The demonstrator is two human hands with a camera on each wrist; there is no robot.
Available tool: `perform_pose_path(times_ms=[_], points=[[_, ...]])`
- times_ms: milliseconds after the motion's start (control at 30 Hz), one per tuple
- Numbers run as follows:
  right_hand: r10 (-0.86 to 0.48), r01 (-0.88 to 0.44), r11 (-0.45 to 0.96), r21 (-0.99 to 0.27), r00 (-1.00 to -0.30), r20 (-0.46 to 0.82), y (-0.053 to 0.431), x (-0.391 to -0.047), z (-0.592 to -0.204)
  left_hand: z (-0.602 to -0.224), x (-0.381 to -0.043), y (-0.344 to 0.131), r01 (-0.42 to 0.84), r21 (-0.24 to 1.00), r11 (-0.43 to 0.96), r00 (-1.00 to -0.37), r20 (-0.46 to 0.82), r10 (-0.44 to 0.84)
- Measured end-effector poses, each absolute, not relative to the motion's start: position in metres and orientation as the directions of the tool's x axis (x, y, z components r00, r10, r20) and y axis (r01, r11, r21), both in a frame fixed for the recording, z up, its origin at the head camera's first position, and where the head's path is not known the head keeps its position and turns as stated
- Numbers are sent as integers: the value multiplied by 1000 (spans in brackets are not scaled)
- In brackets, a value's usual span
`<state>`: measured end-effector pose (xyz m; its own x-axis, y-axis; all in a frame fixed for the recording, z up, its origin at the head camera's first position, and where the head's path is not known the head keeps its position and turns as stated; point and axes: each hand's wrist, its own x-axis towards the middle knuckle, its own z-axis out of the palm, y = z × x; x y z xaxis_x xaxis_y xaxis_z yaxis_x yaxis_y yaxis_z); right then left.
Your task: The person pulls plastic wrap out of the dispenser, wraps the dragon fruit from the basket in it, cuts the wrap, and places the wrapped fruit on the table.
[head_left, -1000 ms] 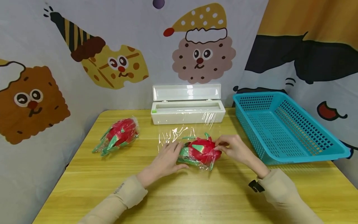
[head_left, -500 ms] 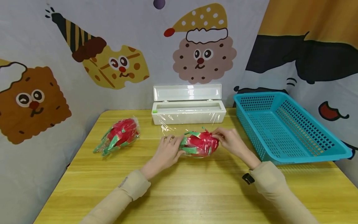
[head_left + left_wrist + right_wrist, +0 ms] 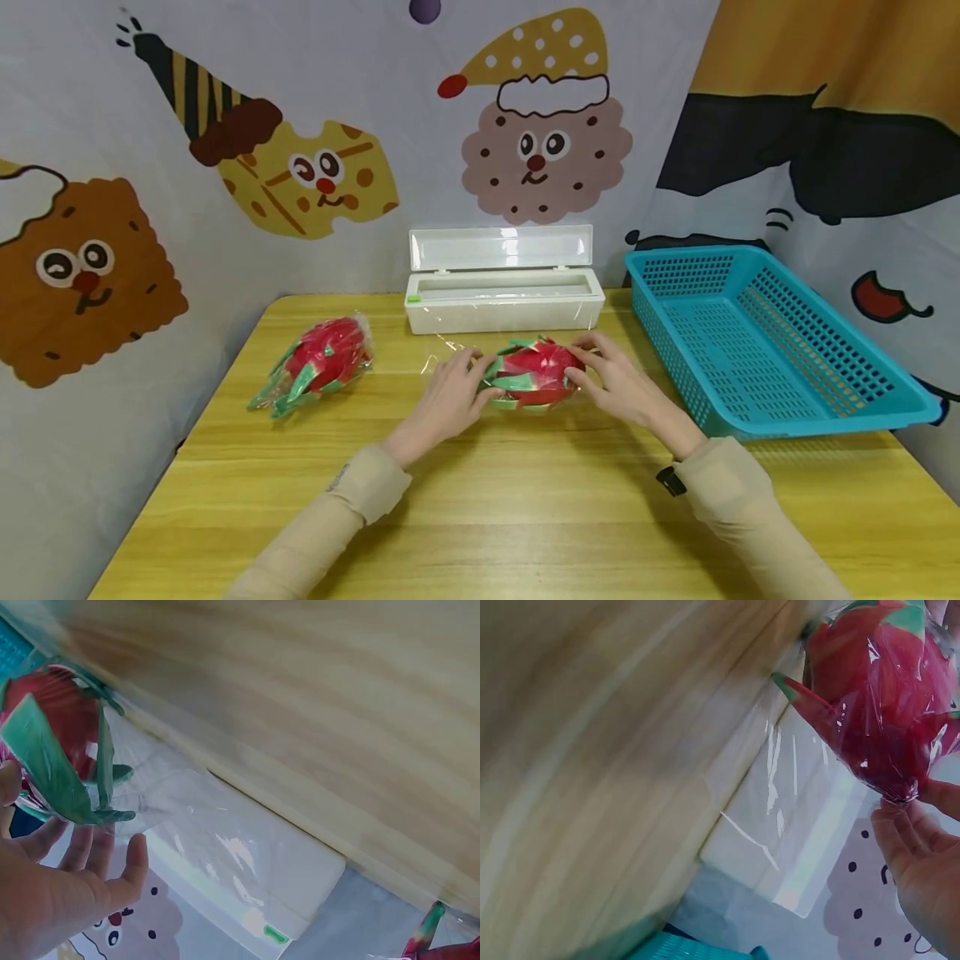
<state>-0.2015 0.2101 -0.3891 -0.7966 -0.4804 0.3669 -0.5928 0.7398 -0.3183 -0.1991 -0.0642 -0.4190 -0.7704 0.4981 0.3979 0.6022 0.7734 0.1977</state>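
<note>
A red dragon fruit with green-tipped scales (image 3: 534,371), in clear plastic wrap, is between both hands at the table's middle. My left hand (image 3: 450,392) holds its leafy green end, thumb on the near side and fingers on the far side. At the rounded end, my right hand (image 3: 618,379) grips with thumb and fingers; in the right wrist view this right hand (image 3: 930,862) pinches the tip. Clear cling film (image 3: 772,780) stretches from the fruit towards the white wrap dispenser (image 3: 504,315), whose lid stands up behind. A second wrapped dragon fruit (image 3: 330,357) lies at the left.
A turquoise plastic basket (image 3: 825,427) with perforated sides stands at the right of the wooden table (image 3: 525,517). Behind the table hangs a cartoon-printed cloth (image 3: 420,150). The dispenser is near the table's back edge.
The dragon fruit has rolled away from me, towards the dispenser, and the film between them has shortened. Both hands moved forward with it; the right thumb and fingers have spread apart around its end.
</note>
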Motion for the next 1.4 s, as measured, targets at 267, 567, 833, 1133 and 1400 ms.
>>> perform_pose_path(times_ms=[267,567,833,1133,1400], points=[[-463,-551,754,-358,-832,305,213,-203,-391,-416,-207,-60,545,275,792,-816,393,425],[-489,-549,798,-250,-831,265,209,-216,-397,-418,-215,-60,552,327,767,-825,348,445],[-465,-514,813,-273,-856,227,204,-232,-398,-421,-222,-66,571,303,763,-820,247,516],[-436,-467,829,-306,-884,169,196,-252,-395,-425,-234,-69,554,321,768,-833,202,515],[-421,-422,826,-374,-903,89,193,-264,-391,-428,-245,-69,549,344,761,-835,202,511]])
